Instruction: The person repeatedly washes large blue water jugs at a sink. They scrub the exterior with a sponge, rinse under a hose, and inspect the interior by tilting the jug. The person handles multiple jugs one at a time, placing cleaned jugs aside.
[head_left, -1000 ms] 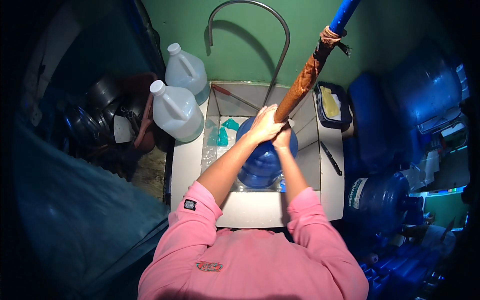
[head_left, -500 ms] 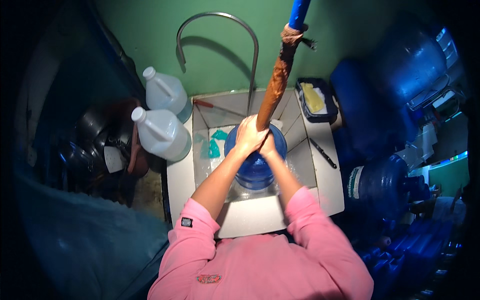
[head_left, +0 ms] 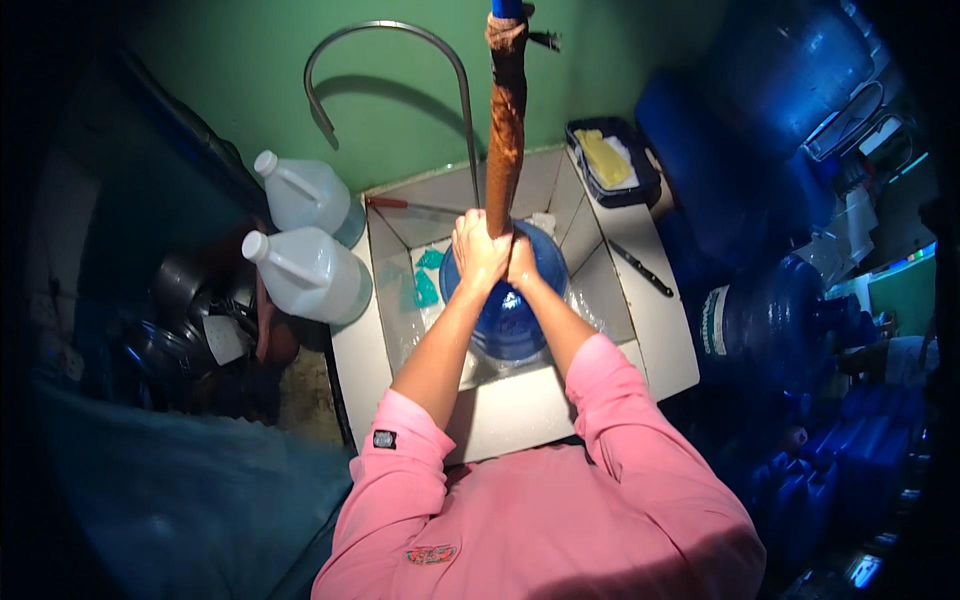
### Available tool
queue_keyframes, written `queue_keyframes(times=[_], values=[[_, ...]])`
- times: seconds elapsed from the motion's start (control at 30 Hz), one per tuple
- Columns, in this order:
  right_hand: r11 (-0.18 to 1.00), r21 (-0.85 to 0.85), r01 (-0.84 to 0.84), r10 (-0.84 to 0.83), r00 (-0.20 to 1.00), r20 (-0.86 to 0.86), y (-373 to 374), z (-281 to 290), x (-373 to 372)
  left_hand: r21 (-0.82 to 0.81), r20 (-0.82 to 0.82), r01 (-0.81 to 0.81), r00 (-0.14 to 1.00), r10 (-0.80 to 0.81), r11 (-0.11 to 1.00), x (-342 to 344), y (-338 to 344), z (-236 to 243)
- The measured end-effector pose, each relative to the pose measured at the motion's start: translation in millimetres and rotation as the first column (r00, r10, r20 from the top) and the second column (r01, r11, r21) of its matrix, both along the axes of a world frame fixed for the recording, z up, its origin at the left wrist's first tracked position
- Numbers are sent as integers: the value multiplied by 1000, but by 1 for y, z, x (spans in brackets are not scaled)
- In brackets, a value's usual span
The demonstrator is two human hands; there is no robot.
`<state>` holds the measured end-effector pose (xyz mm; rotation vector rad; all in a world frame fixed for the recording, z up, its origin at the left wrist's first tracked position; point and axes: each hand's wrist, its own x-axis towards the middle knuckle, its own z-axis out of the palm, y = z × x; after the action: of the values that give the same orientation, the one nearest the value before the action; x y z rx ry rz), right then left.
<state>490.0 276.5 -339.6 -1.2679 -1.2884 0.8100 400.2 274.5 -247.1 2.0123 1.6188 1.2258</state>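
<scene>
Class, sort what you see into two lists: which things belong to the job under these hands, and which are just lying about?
In use, it seems:
left hand and right hand, at the lower end of the brown-wrapped pole
blue jug below them
tiled basin

Lying about, apparently:
near white-capped jug
far white-capped jug
black-handled knife
dark tray
red-handled tool

Left hand (head_left: 478, 252) and right hand (head_left: 520, 263) clasped around a brown-wrapped pole (head_left: 505, 150) — blue water bottle (head_left: 510, 330) beneath, tiled basin (head_left: 612, 290), white-capped jugs (head_left: 312, 278) beside
</scene>
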Motion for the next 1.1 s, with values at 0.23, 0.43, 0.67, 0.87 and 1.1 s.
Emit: queue_keyframes(times=[0.23, 0.43, 0.67, 0.87, 1.1], values=[[998, -51, -41, 46, 992, 114, 6, 0, 7, 33, 106, 68, 992, -71, 997, 3, 2, -19], [989, -145, -25, 47, 987, 156, 4, 4, 3, 33, 148, 38, 988, -43, 999, 5, 4, -22], [999, -7, 33, -33, 993, 113, 8, 0, 2, -39, 172, 24, 985, -17, 999, 5, 0, -21], [996, -86, 29, -29, 1000, 0, 9, -12, -1, 11, 173, -4, 985, 2, 1000, 6, -5, -24], [985, -158, 70, -42, 985, 170, 10, -42, 7, 27, 173, 13, 985, -18, 1000, 8, -11, -28]])
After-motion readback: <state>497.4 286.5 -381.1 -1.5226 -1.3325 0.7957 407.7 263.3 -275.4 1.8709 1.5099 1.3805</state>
